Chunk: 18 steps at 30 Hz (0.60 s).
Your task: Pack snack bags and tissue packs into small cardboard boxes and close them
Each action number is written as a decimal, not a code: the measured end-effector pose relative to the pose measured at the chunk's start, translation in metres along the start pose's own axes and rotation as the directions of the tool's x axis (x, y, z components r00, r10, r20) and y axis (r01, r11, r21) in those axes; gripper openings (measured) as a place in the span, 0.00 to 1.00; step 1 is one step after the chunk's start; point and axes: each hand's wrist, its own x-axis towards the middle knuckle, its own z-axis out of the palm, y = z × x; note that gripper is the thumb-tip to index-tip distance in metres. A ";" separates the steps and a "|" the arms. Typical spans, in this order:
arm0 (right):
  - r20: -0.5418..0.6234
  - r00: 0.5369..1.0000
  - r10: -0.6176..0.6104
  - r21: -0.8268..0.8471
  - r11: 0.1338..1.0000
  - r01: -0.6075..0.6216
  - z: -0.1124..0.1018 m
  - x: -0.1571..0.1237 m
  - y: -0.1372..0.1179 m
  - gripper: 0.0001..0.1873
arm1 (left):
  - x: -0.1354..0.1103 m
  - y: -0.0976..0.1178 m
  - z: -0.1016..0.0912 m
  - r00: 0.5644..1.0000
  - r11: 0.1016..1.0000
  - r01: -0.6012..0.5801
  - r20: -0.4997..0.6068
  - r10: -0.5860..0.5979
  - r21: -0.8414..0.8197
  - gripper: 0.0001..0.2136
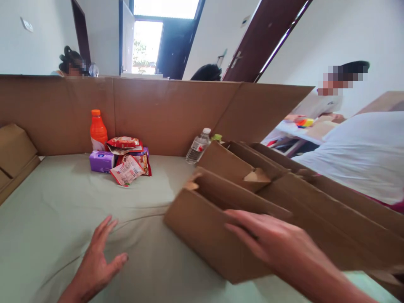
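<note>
My right hand (277,242) grips the near wall of a narrow, open-topped cardboard box (202,229), which sits tilted at the front right. Some of its fingertips are hidden by the wall. Low on the left, my left hand (96,263) hovers near the pale green cloth (63,202), fingers spread and holding nothing. More open cardboard boxes (318,202) stand beside and behind the gripped one.
At the back are an orange bottle (99,128), a purple tissue pack (101,161), several red snack packets (128,168) and a clear water bottle (198,147). A tall cardboard wall (170,113) borders the surface. Another person (328,97) is at the right.
</note>
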 end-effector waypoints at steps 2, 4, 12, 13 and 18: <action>0.086 0.971 -0.221 0.126 0.970 0.210 -0.007 0.027 -0.052 0.12 | -0.004 0.013 -0.021 0.994 0.998 -0.059 -0.093 0.058 -0.005 0.33; 0.150 0.914 -0.377 0.241 0.911 0.336 -0.011 0.047 -0.095 0.13 | -0.011 0.026 -0.040 0.981 0.991 -0.133 -0.139 0.133 0.015 0.35; 0.237 0.800 -0.552 0.547 0.756 0.360 -0.020 0.071 -0.141 0.14 | -0.025 0.063 -0.082 0.894 0.888 -0.431 -0.055 0.444 0.161 0.32; 0.260 0.789 -0.557 0.578 0.744 0.335 -0.020 0.077 -0.138 0.18 | -0.021 0.064 -0.084 0.881 0.870 -0.462 -0.024 0.472 0.171 0.32; 0.351 0.771 -0.532 0.479 0.809 0.340 -0.009 0.101 -0.123 0.31 | 0.000 0.067 -0.087 0.854 0.843 -0.485 -0.079 0.513 0.232 0.20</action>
